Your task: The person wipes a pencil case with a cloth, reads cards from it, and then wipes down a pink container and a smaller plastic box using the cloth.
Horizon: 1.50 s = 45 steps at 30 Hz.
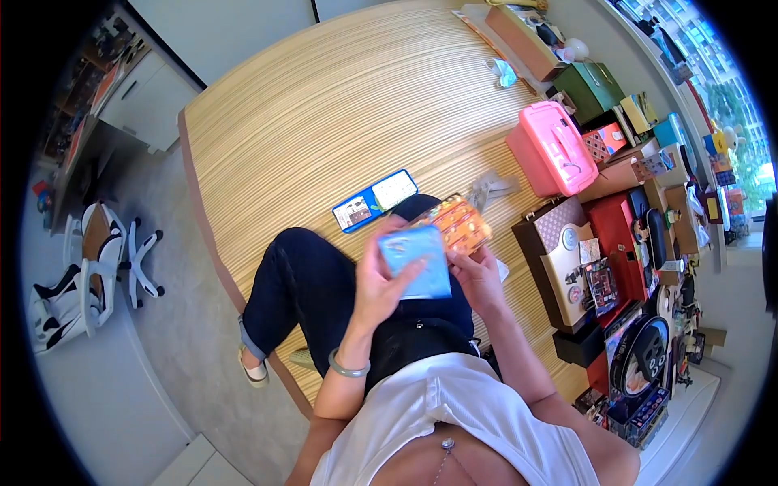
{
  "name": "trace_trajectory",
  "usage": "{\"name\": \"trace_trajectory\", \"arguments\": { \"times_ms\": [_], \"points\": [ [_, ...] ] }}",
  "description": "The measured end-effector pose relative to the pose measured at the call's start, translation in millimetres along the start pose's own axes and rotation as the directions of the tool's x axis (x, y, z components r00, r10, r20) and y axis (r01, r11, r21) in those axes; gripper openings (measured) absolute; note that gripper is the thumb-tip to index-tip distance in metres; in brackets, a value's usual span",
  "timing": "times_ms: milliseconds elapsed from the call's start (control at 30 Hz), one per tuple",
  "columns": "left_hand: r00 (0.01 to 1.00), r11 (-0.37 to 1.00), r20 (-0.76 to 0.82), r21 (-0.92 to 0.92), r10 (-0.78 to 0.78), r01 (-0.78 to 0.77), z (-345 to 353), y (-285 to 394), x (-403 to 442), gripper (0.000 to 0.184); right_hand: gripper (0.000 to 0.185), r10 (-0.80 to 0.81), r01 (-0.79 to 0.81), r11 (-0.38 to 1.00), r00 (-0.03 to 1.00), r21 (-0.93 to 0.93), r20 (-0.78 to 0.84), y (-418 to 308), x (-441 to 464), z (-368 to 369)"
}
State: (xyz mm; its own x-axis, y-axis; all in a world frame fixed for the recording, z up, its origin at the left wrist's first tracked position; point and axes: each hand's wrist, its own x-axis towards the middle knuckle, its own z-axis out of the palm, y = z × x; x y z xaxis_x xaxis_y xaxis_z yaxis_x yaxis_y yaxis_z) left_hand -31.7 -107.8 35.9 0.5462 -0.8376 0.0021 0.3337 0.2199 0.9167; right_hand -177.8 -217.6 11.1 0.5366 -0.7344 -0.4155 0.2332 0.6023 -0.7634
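Observation:
Above my lap, my left hand point(379, 283) grips a flat light blue packet point(417, 261), its thumb across the front. My right hand point(478, 278) pinches the lower edge of an orange patterned packet point(458, 227), just right of the blue one. The orange packet's left part lies behind the blue packet and my left hand. Beyond my knees, a blue-edged case or card point(375, 201) with white panels rests on the striped mat point(324, 113).
A pink lidded box point(555, 150), a crumpled clear wrapper point(491, 188), a green box point(589, 91), a brown patterned case point(551, 259) and a red case point(617, 243) stand to the right. At the left, beyond the mat's edge, is a white chair point(97, 267).

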Motion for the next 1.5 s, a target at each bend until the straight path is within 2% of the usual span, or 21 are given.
{"name": "trace_trajectory", "arguments": {
  "times_ms": [33,167,233,300,367,433,500,533,633,733,833,900,933,1000,1033,1167,1233,1267,1367,1433,1500],
  "points": [
    [0.979,0.992,-0.166,0.059,0.119,-0.111,1,6,4,0.077,0.037,-0.047,0.047,0.999,0.999,-0.008,0.004,-3,2,0],
    [0.948,0.999,-0.316,-0.023,-0.032,0.026,-30,3,3,0.081,0.044,0.02,-0.019,0.996,1.0,0.084,-0.021,-13,9,-13],
    [0.91,0.949,-0.299,-0.224,-0.286,0.224,-45,-17,1,0.083,0.044,0.104,-0.111,0.988,0.992,-0.106,-0.07,-5,19,-27],
    [0.881,0.945,-0.344,-0.154,-0.325,0.288,-47,-44,-5,0.078,0.042,0.076,-0.109,0.972,0.984,-0.206,-0.163,30,37,-59],
    [0.871,0.937,-0.347,-0.114,-0.348,0.33,-46,-58,-10,0.08,0.039,-0.075,-0.11,0.851,0.942,-0.513,-0.326,48,43,-75],
    [0.864,0.942,-0.377,-0.128,-0.335,0.309,-46,-63,-13,0.078,0.035,-0.068,-0.128,0.87,0.925,-0.476,-0.373,52,42,-82],
    [0.89,0.948,-0.336,-0.036,-0.308,0.315,-45,-61,-19,0.073,0.032,-0.381,0.229,0.769,0.914,-0.596,-0.14,56,36,-87],
    [0.9,0.952,-0.337,0.04,-0.275,0.305,-38,-57,-20,0.068,0.039,-0.589,0.483,0.523,0.801,-0.703,0.112,41,26,-65],
    [0.901,0.954,-0.333,0.013,-0.279,0.3,-31,-77,-20,0.058,0.059,-0.592,0.604,0.296,0.724,-0.74,0.354,23,1,-20],
    [0.894,0.875,-0.213,-0.383,-0.395,0.295,-21,-89,-21,0.045,0.066,-0.497,0.58,0.361,0.782,-0.73,0.376,46,-8,-4],
    [0.895,0.807,-0.157,-0.516,-0.417,0.285,-15,-69,-18,0.046,0.07,-0.399,0.557,0.163,0.792,-0.814,0.462,66,-13,3],
    [0.928,0.954,-0.231,-0.138,-0.291,0.265,-28,-81,-15,0.05,0.072,-0.278,0.549,0.115,0.818,-0.828,0.504,64,-16,5],
    [0.927,0.954,-0.229,-0.105,-0.299,0.282,-38,-76,-5,0.059,0.072,-0.296,0.545,0.151,0.821,-0.825,0.489,61,-16,7],
    [0.955,0.958,-0.297,0.276,0.011,0.075,-63,-92,28,0.063,0.068,-0.339,0.524,0.21,0.831,-0.826,0.441,55,-12,9],
    [0.972,0.947,-0.234,0.318,0.03,0.047,-72,-83,50,0.065,0.061,-0.361,0.496,0.238,0.844,-0.835,0.398,50,-9,6],
    [0.999,0.73,0.026,0.682,0.032,-0.041,-116,-113,141,0.056,0.049,-0.411,0.33,0.402,0.899,-0.854,0.153,54,18,-43],
    [0.972,0.709,0.007,0.685,-0.235,0.167,-129,-132,173,0.048,0.045,-0.503,0.298,0.299,0.857,-0.906,0.116,56,28,-75],
    [0.972,0.714,0.016,0.681,-0.236,0.162,-130,-139,177,0.048,0.044,-0.506,0.25,0.24,0.857,-0.938,0.098,58,31,-95],
    [0.944,0.501,0.033,0.854,-0.327,0.143,-118,-149,183,0.049,0.045,-0.467,0.106,0.242,0.884,-0.964,-0.02,68,32,-147],
    [0.964,0.065,0.261,0.962,0.056,-0.265,-105,-141,166,0.055,0.049,-0.479,-0.07,0.117,0.87,-0.991,-0.118,78,25,-172],
    [0.976,0.048,0.215,0.975,0.038,-0.217,-98,-140,161,0.055,0.064,-0.388,-0.139,0.148,0.903,-0.979,-0.186,83,19,-187]
  ]
}}
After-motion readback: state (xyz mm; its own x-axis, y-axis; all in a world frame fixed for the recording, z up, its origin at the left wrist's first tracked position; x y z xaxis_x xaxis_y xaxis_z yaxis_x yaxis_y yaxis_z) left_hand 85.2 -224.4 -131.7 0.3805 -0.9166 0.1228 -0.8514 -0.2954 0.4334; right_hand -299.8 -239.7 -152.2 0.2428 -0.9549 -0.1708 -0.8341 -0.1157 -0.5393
